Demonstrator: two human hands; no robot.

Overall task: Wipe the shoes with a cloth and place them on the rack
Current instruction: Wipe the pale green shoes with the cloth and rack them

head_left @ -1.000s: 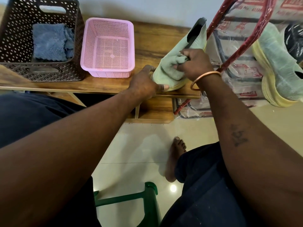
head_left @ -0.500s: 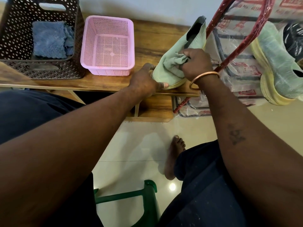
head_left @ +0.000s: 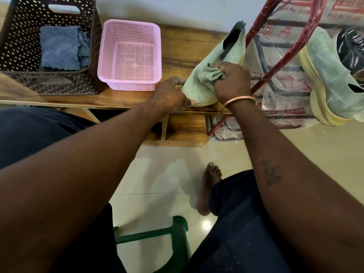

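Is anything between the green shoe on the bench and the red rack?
Nothing visible does. The green shoe lies close beside the red rack, where a second green shoe already rests. The right hand holds the cloth on it.

Red print "No 4010" on plastic wrap (head_left: 285,62) over rack (head_left: 288,44).

Wooden bench (head_left: 183,44): three items rest directly on its top.
- Left end: dark perforated basket (head_left: 49,83).
- Just beside it, to the right: pink perforated basket (head_left: 134,84).
- Right end: pale green shoe (head_left: 197,85), toe near the front edge, heel toward the wall.

The bench stands on a tiled floor (head_left: 157,174).
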